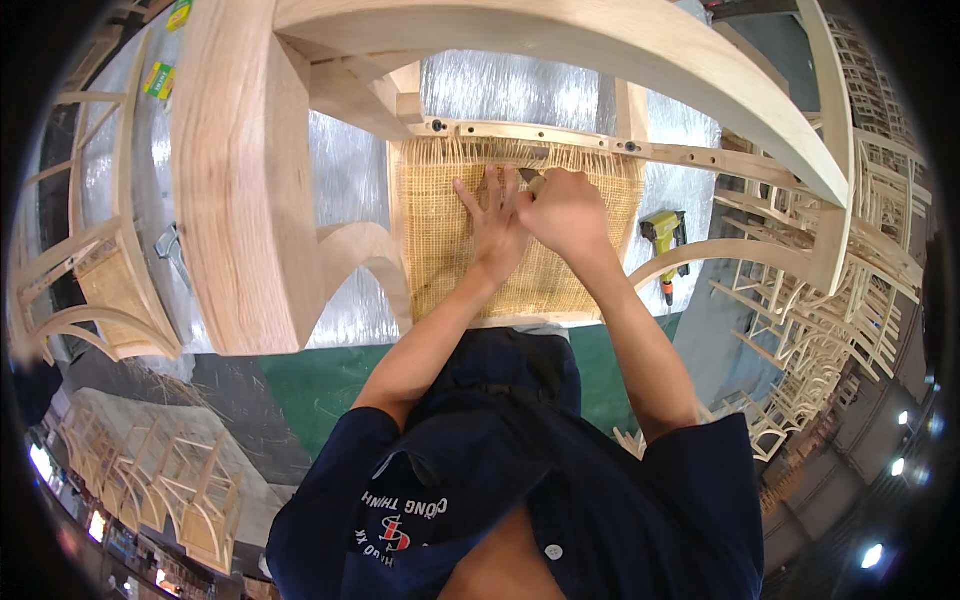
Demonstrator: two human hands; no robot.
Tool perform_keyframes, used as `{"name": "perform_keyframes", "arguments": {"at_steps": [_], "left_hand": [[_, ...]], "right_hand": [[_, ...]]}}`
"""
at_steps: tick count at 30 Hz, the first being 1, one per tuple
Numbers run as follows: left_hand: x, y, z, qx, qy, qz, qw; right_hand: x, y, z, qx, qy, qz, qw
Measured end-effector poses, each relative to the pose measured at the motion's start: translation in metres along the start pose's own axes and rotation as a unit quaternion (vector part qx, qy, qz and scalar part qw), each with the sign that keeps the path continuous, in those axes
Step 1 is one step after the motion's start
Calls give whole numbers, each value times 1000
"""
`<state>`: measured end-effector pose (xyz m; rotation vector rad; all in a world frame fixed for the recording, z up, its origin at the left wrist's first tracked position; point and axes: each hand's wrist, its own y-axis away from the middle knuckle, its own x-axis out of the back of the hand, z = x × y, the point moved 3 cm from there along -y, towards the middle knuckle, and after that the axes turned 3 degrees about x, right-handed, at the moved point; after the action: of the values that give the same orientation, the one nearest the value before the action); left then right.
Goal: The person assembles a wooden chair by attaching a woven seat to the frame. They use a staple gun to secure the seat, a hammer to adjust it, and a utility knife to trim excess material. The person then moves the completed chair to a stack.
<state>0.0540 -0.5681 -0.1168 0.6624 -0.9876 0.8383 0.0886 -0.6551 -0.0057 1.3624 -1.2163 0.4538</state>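
Note:
A panel of woven cane webbing is stretched in a pale wooden chair frame, with loose strand ends fringing its far edge along a drilled wooden rail. My left hand lies on the webbing, fingers spread and stretched toward that fringe. Close beside it, my right hand is closed in a fist around a small tool. A dark, flat blade tip shows by the thumb at the webbing's far edge; my fingers hide most of its handle.
Right of the panel lies a yellow-green nail gun on the wrapped, shiny tabletop. A metal tool and a small yellow-green box are at the left. A curved wooden rail arches above my hands. Stacked chair frames crowd the right.

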Motion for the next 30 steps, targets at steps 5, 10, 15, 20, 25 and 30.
{"name": "perform_keyframes", "arguments": {"at_steps": [5,10,15,20,25,30], "left_hand": [[7,-1,1,-1,47,12,999],[11,-6,0,7,28,-6,1000],[9,-8,0,14,1,-29,999],[3,-6,-3,13,4,-34,999],[-5,3,-5,-16,117,105,987],[1,-2,4,8,73,55,996]], "right_hand": [[1,0,18,85,-6,68,994],[-5,23,38,86,-47,136,986],[-8,24,35,147,-59,160,974],[-3,14,18,141,23,109,984],[7,-10,-1,-15,-20,-31,999],[16,-6,15,33,-30,-58,997]]}}
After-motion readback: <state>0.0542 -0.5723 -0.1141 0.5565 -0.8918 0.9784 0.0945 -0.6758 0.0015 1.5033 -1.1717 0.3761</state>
